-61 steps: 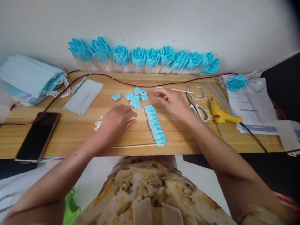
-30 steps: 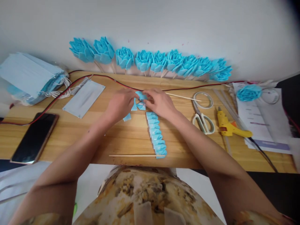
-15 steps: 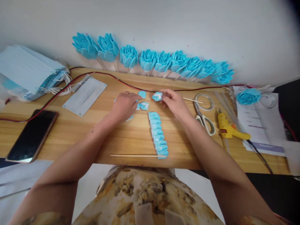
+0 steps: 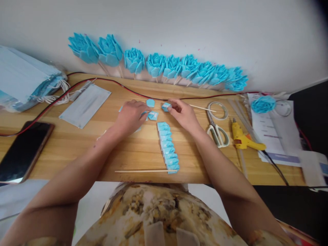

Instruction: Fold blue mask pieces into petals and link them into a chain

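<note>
My right hand (image 4: 182, 114) pinches a small blue bud (image 4: 166, 107) at its fingertips. A thin wooden stick (image 4: 201, 108) runs out to the right from behind this hand. My left hand (image 4: 132, 116) has its fingers curled over several blue petal pieces, and a bit of blue shows at its fingertips. Beside those fingers lies a folded blue petal with a white strip (image 4: 153, 115). Just above is a flat blue piece (image 4: 150, 103). Nearer to me, a row of overlapping folded blue petals (image 4: 167, 147) stretches down the table, with a second wooden stick (image 4: 143, 171) across its near end.
Finished blue flowers on sticks (image 4: 156, 65) lean along the wall. Scissors (image 4: 217, 133), a tape roll (image 4: 222, 111) and a yellow glue gun (image 4: 243, 136) lie right. A face mask (image 4: 85, 106), mask stack (image 4: 25, 75) and phone (image 4: 25, 150) are left. A red-black cable (image 4: 123, 86) crosses behind.
My left fingers have drawn in over the petal pieces, where the index finger was stretched out before. The bud in my right hand has turned slightly. The view has shifted a little.
</note>
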### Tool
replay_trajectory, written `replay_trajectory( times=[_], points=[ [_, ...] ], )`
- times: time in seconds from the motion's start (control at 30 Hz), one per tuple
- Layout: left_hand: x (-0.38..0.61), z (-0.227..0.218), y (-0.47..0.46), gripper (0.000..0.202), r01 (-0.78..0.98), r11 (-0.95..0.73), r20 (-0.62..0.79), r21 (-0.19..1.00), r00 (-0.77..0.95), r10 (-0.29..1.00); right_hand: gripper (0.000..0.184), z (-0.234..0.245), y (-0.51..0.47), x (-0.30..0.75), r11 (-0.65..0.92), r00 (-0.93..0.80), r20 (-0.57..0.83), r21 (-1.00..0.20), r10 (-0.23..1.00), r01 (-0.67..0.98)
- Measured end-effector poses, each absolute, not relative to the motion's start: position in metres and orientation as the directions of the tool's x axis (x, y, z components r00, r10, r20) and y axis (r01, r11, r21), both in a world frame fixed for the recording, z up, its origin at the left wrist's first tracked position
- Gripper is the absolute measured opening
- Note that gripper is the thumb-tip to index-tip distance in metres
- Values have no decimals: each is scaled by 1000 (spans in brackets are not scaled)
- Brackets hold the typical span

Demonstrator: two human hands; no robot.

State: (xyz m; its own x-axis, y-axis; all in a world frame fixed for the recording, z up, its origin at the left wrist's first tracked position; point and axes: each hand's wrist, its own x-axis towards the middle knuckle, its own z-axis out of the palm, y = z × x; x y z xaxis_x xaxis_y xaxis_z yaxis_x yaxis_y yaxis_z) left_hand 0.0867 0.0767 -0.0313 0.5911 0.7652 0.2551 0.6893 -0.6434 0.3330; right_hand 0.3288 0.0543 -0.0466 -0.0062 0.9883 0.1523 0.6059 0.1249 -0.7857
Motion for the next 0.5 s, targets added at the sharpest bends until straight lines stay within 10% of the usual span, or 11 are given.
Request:
replay_trajectory(
  times=[0.23, 0.5],
  points=[
    [94, -7, 58, 22, 585, -588, 422, 558, 410, 808, 43, -32, 43, 315, 74, 12, 80, -965, 997, 250],
    [102, 0, 49, 24, 363, -349, 171, 864, 441, 881, 48, -20, 23, 295, -11, -133, -13, -1000, 991, 18]
  ],
)
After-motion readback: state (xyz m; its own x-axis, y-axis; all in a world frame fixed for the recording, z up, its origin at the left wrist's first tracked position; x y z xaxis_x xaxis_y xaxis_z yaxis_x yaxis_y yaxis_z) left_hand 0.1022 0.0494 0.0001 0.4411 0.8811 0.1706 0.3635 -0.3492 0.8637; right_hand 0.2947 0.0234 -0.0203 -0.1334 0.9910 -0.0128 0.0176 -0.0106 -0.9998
